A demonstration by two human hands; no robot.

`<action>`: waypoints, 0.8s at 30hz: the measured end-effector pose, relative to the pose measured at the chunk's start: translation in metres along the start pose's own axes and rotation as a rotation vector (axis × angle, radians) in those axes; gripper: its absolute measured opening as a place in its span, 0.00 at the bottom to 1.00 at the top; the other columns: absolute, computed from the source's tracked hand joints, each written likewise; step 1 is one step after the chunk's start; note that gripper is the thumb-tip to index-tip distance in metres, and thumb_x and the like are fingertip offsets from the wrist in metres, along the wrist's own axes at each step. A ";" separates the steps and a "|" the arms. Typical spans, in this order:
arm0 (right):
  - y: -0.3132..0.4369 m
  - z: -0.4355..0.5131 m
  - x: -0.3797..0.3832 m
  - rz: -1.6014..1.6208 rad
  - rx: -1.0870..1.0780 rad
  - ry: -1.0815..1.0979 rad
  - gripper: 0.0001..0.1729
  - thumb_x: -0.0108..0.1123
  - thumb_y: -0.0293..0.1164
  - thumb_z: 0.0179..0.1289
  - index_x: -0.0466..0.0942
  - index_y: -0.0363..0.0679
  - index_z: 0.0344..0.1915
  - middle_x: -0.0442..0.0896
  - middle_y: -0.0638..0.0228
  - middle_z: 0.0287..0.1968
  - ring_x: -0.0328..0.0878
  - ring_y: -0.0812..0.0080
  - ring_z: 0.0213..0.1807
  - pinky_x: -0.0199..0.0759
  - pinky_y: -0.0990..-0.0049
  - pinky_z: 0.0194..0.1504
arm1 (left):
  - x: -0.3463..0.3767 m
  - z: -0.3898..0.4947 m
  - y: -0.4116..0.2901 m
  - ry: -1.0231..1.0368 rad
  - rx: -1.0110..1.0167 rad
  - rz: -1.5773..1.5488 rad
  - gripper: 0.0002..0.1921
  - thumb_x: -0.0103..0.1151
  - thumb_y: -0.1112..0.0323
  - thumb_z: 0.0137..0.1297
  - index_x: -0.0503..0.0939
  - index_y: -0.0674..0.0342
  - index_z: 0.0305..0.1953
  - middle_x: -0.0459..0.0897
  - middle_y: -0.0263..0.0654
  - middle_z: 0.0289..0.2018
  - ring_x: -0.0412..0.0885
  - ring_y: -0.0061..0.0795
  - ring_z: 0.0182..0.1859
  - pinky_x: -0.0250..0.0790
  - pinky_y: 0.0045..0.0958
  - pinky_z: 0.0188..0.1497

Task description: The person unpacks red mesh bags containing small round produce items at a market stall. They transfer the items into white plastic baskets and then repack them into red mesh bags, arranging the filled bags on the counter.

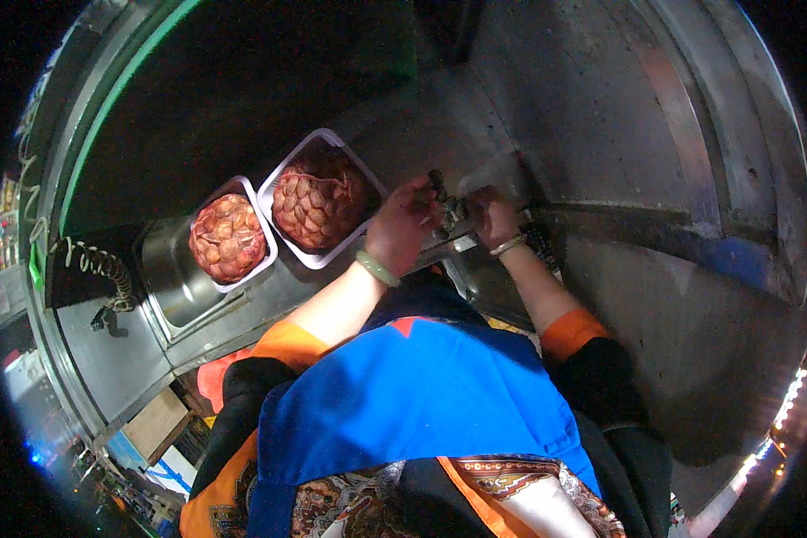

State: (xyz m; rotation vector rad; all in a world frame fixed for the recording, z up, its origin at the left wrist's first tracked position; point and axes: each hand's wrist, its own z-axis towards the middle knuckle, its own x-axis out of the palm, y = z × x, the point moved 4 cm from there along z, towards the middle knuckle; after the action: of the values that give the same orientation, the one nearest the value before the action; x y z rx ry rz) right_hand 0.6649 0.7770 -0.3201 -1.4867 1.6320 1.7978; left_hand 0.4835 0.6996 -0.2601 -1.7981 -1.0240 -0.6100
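Observation:
My left hand (406,218), with a pale green bangle at the wrist, is over the dark counter at the left side of a small cluster of dark, rounded pieces (449,210). At the cluster's right side is my right hand (495,218), its wrist also banded. The fingers of both are blurred and partly shadowed, so I cannot tell what they grip. Left of my left hand, a white plastic tub (374,176) holds a red net bag of shellfish, apparently clams (312,205). A second net bag of clams (227,235) sits in another white tub (269,259) farther left.
A steel basin (168,269) lies under the left tub. A coiled cord (104,259) hangs at the left above the metal counter (124,356). A metal panel (605,134) rises on the right. A cardboard box (158,425) is below left.

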 end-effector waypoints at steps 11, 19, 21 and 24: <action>0.039 -0.007 -0.017 -0.204 -0.056 -0.041 0.16 0.56 0.27 0.58 0.78 0.38 0.48 0.76 0.52 0.48 0.75 0.49 0.48 0.70 0.61 0.51 | -0.055 -0.030 0.009 -0.048 -0.115 0.332 0.16 0.50 0.68 0.69 0.70 0.63 0.56 0.77 0.45 0.51 0.77 0.36 0.52 0.71 0.33 0.50; 0.142 -0.055 -0.048 0.233 -0.525 -0.344 0.20 0.61 0.21 0.52 0.78 0.39 0.49 0.76 0.57 0.49 0.74 0.54 0.47 0.70 0.62 0.50 | -0.024 -0.035 0.016 -0.007 -0.285 -0.064 0.18 0.47 0.59 0.69 0.71 0.62 0.55 0.78 0.44 0.51 0.74 0.39 0.53 0.66 0.33 0.55; 0.152 -0.059 -0.044 0.269 -0.547 -0.319 0.21 0.61 0.21 0.51 0.78 0.38 0.49 0.76 0.57 0.49 0.74 0.54 0.47 0.70 0.63 0.50 | -0.016 -0.039 0.018 0.055 -0.399 -0.417 0.19 0.45 0.57 0.69 0.72 0.62 0.54 0.78 0.44 0.50 0.73 0.39 0.53 0.64 0.33 0.56; 0.152 -0.061 -0.045 0.297 -0.538 -0.341 0.23 0.62 0.20 0.50 0.77 0.38 0.50 0.76 0.57 0.49 0.74 0.54 0.48 0.70 0.63 0.50 | -0.001 -0.050 0.010 -0.539 -0.949 -3.194 0.18 0.44 0.59 0.68 0.73 0.61 0.52 0.77 0.43 0.50 0.71 0.39 0.53 0.60 0.32 0.58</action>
State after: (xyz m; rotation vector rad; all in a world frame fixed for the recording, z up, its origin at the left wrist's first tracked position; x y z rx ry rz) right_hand 0.5962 0.6946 -0.1882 -1.0540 1.3100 2.6405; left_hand 0.4931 0.6525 -0.2444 -0.7245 1.5239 0.9783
